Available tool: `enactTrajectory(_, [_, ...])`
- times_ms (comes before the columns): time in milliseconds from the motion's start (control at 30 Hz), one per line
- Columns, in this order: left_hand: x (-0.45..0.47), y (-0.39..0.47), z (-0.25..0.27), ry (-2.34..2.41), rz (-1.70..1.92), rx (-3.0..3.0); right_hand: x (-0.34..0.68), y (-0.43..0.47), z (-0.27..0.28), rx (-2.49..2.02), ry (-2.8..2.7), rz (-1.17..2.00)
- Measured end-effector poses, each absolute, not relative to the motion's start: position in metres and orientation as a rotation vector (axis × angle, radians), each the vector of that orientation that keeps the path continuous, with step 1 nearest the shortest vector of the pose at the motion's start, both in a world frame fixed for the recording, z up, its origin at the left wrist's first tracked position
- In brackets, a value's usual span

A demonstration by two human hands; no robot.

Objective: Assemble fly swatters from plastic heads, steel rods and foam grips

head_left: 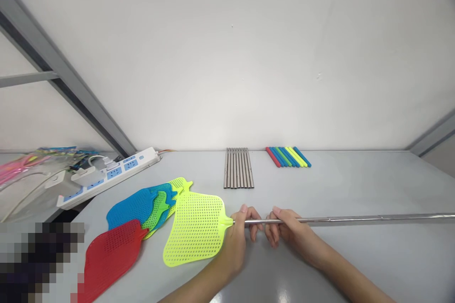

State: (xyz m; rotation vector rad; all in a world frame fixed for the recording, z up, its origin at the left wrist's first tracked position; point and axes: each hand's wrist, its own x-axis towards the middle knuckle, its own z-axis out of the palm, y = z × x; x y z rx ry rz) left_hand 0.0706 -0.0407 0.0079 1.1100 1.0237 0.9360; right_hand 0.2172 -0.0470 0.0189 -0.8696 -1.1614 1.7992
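Metal rod (348,218), grasped by left fingers (253,233) beside swatter head (195,227), right fingers (272,235) farther along, forearms (336,266) converging

Hands (238,236) on seemingly telescopic rod (348,219)

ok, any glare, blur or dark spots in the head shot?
Head view: bright, mostly even light; glare spots on the table at the bottom edge; highlights along the rod; upper-right corner darkened; lower-left patch pixelated; left hand and right hand without obvious motion blur.
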Motion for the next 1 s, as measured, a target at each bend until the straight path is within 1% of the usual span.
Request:
enactTrajectory(200, [0.070, -0.036, 0.008, 1.046, 0.934, 1.297, 0.221, -0.045, 0.020, -0.894, -1.177, 1.728])
enactTrajectory(400, [0.073, -0.037, 0.012, 0.978, 0.895, 1.352, 0.226, -0.042, 0.022, -0.949, -1.129, 1.669])
enactTrajectory(567, [0.073, -0.036, 0.015, 0.917, 0.940, 1.285, 0.233, -0.037, 0.024, -1.001, -1.146, 1.569])
enactTrajectory(633, [0.074, -0.035, 0.013, 0.891, 1.006, 1.204, 0.237, -0.033, 0.024, -1.022, -1.156, 1.540])
enactTrajectory(800, [0.072, -0.026, 0.013, 0.845, 1.318, 0.895, 0.250, -0.026, 0.026, -1.079, -1.153, 1.465])
enactTrajectory(1000, [0.047, 0.000, 0.034, 0.778, 1.526, 0.585, 0.263, -0.023, 0.039, -1.149, -1.141, 1.404])
